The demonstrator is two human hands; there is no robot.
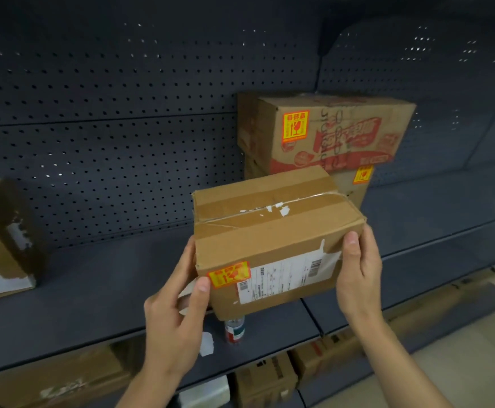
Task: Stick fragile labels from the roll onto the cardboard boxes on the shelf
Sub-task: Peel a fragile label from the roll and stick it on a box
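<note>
Head view: box (272,231) held tilted — long axis left-right.

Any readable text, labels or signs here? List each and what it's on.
Nothing reads clearly enough to quote.
Front fragile label on held box: glass sign, characters blurred.
Shipping label, same box: barcodes, print too small.
Top fragile label on printed box: glass sign, characters blurred.
Printed box's red lettering: blurred.
Lower fragile label: blurred.
</note>
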